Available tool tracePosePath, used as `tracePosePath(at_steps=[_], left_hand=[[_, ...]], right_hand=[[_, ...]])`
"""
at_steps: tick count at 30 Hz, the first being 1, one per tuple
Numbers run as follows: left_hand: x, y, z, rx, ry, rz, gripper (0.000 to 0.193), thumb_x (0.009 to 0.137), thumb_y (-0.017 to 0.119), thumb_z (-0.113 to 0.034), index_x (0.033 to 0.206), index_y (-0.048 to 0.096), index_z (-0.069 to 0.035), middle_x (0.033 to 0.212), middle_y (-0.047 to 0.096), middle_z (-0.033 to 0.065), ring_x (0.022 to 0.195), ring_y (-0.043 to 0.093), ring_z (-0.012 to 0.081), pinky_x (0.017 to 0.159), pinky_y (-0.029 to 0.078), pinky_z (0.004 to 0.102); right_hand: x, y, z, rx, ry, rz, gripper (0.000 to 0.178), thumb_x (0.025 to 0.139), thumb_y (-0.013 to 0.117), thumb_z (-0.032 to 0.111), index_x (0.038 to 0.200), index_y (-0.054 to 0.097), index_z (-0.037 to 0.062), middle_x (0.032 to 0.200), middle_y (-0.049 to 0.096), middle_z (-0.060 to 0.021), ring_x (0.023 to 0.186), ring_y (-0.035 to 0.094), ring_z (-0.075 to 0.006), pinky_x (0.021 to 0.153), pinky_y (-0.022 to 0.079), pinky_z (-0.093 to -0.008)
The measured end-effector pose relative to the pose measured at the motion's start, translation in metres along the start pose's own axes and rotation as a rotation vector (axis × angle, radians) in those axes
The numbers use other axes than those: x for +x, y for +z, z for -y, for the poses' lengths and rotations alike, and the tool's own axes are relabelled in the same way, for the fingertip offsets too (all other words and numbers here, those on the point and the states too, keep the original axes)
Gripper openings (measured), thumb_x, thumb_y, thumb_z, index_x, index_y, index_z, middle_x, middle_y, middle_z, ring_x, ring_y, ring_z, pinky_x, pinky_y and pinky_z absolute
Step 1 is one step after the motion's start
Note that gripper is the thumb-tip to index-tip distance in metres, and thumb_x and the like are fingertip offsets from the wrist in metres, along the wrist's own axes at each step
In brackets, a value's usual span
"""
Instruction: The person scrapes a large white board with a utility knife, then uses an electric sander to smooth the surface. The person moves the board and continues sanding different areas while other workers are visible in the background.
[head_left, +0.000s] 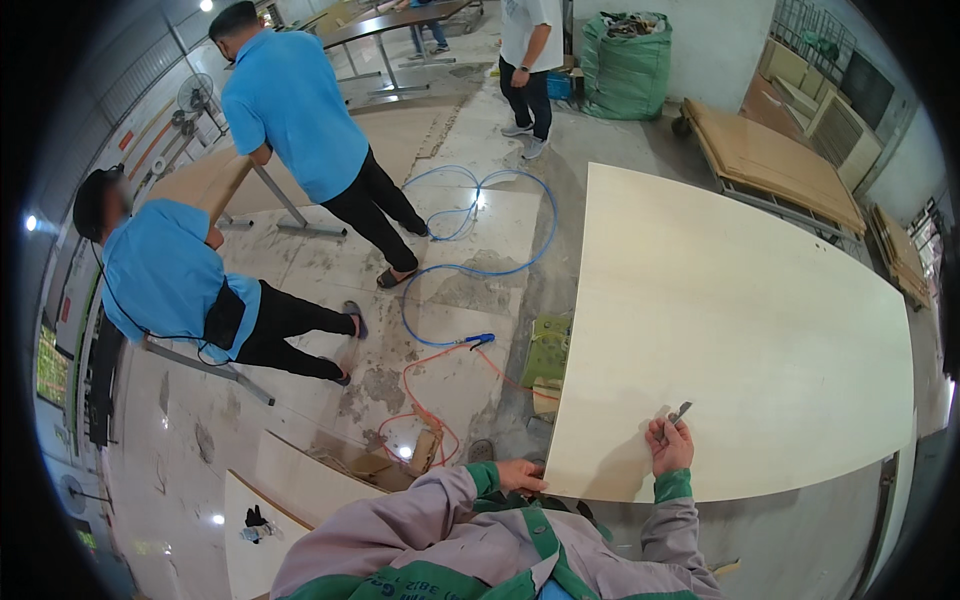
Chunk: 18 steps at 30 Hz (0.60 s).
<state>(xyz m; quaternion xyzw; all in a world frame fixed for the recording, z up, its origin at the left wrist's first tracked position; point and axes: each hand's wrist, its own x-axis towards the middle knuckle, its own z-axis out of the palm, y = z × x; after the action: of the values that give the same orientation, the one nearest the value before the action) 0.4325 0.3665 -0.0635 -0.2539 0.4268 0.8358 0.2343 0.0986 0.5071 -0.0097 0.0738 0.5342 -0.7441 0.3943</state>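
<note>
A large pale panel (pixel 735 330), like a smooth wooden sheet, lies flat in front of me. At its near left corner is my left hand (pixel 520 477), closed on the edge with the fingertips at the corner; part of its grip is hidden. My right hand (pixel 670 445) is held over the near part of the panel, its fingers closed round a small grey knife-like tool (pixel 682 411). The tool points up and away to the right. A shadow of this hand falls on the panel surface.
Blue hose (pixel 555 225) and orange hose (pixel 408 375) loop over the floor at left. Two people in blue shirts (pixel 300 110) stand at a brown table (pixel 200 185). Brown boards (pixel 770 160) lie on a trolley at far right. A green sack (pixel 627 70) stands behind.
</note>
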Motion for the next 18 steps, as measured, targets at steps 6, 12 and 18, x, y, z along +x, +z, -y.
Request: tracePosePath(at_steps=[6, 12, 18], left_hand=[[0.029, -0.001, -0.026, 0.111, 0.201, -0.403, 0.069, 0.093, 0.075, -0.051, 0.135, 0.062, 0.003, 0.122, 0.071, 0.0109, 0.108, 0.068, 0.0182, 0.094, 0.055, 0.0339], [0.038, -0.006, -0.029, 0.159, 0.101, -0.420, 0.065, 0.093, 0.079, -0.043, 0.138, 0.059, -0.001, 0.128, 0.069, 0.0104, 0.114, 0.067, 0.0207, 0.096, 0.055, 0.0366], [0.029, -0.016, -0.016, 0.091, 0.045, -0.156, 0.059, 0.092, 0.079, -0.041, 0.133, 0.064, -0.001, 0.119, 0.071, 0.0093, 0.105, 0.068, 0.0184, 0.085, 0.059, 0.0349]], right_hand=[[-0.001, -0.052, 0.023, -0.150, -0.156, -0.136, 0.020, 0.099, 0.063, 0.005, 0.119, 0.063, 0.0046, 0.099, 0.069, -0.0062, 0.085, 0.071, -0.0192, 0.065, 0.062, -0.0328], [-0.013, -0.185, 0.083, -1.329, -0.557, -0.694, 0.037, 0.094, 0.060, 0.002, 0.129, 0.065, 0.0116, 0.103, 0.069, -0.0124, 0.087, 0.070, -0.0270, 0.070, 0.059, -0.0411], [-0.098, -0.121, -0.011, -1.996, -0.535, -0.511, 0.037, 0.095, 0.056, 0.010, 0.130, 0.066, 0.0164, 0.106, 0.069, -0.0141, 0.095, 0.069, -0.0319, 0.083, 0.057, -0.0447]])
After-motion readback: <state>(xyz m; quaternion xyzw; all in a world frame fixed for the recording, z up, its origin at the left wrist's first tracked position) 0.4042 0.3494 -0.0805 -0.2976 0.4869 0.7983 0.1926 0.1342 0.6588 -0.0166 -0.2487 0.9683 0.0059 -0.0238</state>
